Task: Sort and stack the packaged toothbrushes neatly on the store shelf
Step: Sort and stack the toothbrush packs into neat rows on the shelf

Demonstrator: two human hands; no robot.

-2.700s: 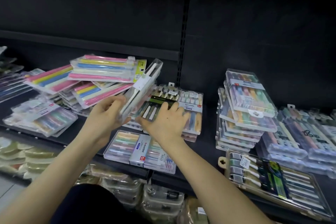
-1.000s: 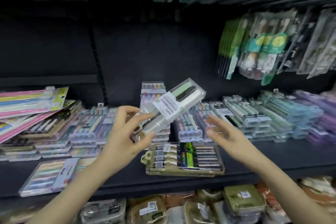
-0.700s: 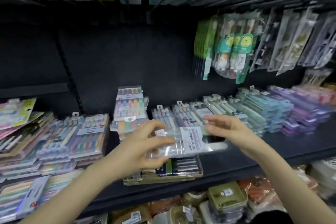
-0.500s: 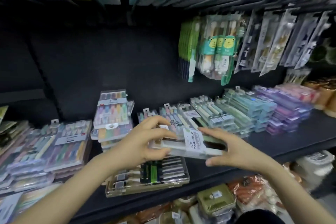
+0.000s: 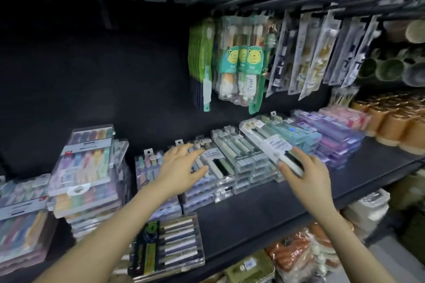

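Observation:
A clear "soft toothbrush" pack [image 5: 273, 145] with a white label lies slanted on top of a stack of green and teal packs [image 5: 243, 156] on the black shelf [image 5: 264, 209]. My right hand [image 5: 305, 174] grips the pack's near end, thumb at its left edge. My left hand [image 5: 181, 167] is spread with straight fingers over the neighbouring stack, where a similar labelled pack [image 5: 216, 161] lies on top. It holds nothing.
A tall stack of multicolour packs [image 5: 85, 163] stands at the left. One flat dark pack [image 5: 167, 243] lies at the shelf's front edge. Purple and pink stacks [image 5: 340, 135] and orange cups [image 5: 391, 122] sit to the right. Hanging packs [image 5: 241, 71] fill pegs above.
The pack, held in front by both hands, has moved right onto the green and teal stack. My left hand has let go and spread over the stack beside it. The view has panned right.

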